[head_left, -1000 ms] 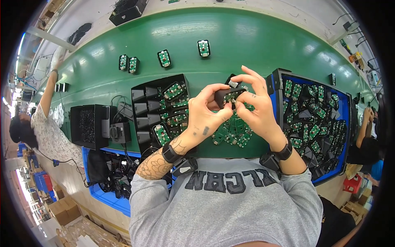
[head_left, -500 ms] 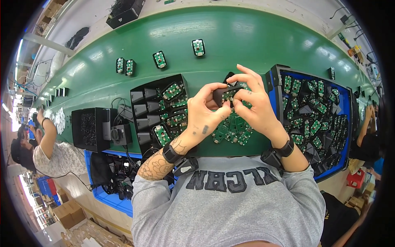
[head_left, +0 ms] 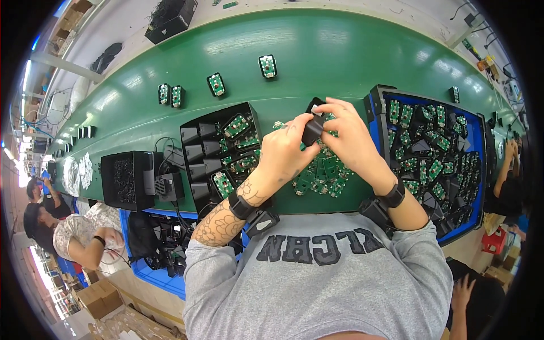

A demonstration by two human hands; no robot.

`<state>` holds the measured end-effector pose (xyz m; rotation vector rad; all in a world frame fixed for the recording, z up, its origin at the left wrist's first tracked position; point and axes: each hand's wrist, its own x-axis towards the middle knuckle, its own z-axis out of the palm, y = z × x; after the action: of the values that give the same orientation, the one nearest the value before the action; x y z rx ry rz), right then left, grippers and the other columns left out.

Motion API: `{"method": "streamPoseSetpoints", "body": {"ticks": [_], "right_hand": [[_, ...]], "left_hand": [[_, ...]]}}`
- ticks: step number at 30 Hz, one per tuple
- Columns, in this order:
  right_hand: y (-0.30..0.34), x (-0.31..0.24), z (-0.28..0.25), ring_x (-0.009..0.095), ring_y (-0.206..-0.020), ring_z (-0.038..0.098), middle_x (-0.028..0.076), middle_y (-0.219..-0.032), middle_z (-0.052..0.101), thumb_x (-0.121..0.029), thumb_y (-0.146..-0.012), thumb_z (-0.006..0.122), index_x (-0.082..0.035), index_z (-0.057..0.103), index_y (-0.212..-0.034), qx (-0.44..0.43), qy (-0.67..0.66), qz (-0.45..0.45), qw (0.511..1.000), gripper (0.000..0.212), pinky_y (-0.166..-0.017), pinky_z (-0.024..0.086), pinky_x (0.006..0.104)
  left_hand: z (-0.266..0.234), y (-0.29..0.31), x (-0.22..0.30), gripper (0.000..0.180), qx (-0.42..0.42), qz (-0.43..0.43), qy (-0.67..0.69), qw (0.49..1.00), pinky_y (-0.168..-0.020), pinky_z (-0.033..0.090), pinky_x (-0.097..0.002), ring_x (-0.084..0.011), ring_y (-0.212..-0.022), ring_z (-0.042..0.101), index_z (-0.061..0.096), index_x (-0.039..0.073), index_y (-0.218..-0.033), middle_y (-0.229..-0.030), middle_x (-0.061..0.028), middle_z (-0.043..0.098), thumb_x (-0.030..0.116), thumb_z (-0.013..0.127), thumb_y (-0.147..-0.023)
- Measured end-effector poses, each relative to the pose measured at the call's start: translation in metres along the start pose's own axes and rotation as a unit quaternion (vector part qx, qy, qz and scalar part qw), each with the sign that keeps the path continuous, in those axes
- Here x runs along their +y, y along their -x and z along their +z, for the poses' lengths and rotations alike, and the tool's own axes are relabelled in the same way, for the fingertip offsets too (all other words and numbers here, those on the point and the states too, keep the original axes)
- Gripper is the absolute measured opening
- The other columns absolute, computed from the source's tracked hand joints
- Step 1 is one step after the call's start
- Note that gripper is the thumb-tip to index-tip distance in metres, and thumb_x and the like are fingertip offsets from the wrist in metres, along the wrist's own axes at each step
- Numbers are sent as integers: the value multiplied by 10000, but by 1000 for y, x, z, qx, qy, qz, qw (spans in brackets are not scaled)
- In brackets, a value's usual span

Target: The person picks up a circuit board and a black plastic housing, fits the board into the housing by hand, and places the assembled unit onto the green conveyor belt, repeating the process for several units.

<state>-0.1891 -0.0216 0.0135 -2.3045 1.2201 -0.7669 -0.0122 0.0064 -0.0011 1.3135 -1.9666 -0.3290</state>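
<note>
Cardboard box (head_left: 98, 299) at lower left, black box (head_left: 171, 28) at upper left

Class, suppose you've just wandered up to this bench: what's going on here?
A person's left hand holds a small black casing over the green table, and the right hand's fingers are at its other side; its inside is hidden from view. Below lies a pile of green circuit boards. A black tray of casings and boards stands left, a fuller blue bin right. Beyond the tray sit four boards in black cases.
</note>
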Motion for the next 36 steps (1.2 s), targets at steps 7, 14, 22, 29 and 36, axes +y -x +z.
{"method": "streamPoseSetpoints", "body": {"ticks": [7, 14, 22, 29, 36], "right_hand": [[7, 11, -37, 229, -818, 663, 46, -961, 680, -41, -720, 767, -103, 709, -1016, 48, -8, -243, 969, 308, -701, 522, 342], [8, -5, -57, 208, -796, 654, 16, -906, 669, -95, -729, 776, -102, 698, -1035, -23, -21, -311, 950, 317, -683, 518, 331], [2, -13, -55, 258, -956, 640, 33, -956, 623, -100, -705, 784, -98, 670, -887, -8, 31, -354, 935, 216, -870, 518, 420], [16, -26, -40, 314, -1205, 507, 49, -1042, 588, -37, -701, 761, -51, 668, -720, 71, -128, 65, 987, 95, -1001, 397, 432], [14, -31, -28, 307, -1224, 503, 57, -1060, 616, -28, -703, 763, -63, 700, -756, 150, -86, 35, 984, 89, -997, 406, 414]], "left_hand": [[-20, -16, -14, 294, -218, -373, 482, 763, -542, 556, -272, -219, -583, 682, 612, -62, -1014, -807, -186, 691, 171, 586, -836], [-13, -13, -25, 233, -297, -390, 559, 669, -385, 496, -263, -230, -473, 639, 626, -67, -799, -722, -181, 673, 145, 530, -804], [-14, -15, -16, 254, -306, -382, 549, 678, -423, 497, -251, -208, -466, 624, 617, -58, -862, -716, -182, 664, 183, 552, -814], [-8, 1, 23, 376, -18, -199, 442, 875, -695, 574, -249, -65, -761, 625, 612, -32, -1173, -896, -36, 663, 2, 667, -804], [-17, -2, 27, 387, 7, -151, 346, 926, -793, 533, -235, -82, -879, 633, 584, -33, -1227, -1015, -54, 658, 11, 646, -847]]}}
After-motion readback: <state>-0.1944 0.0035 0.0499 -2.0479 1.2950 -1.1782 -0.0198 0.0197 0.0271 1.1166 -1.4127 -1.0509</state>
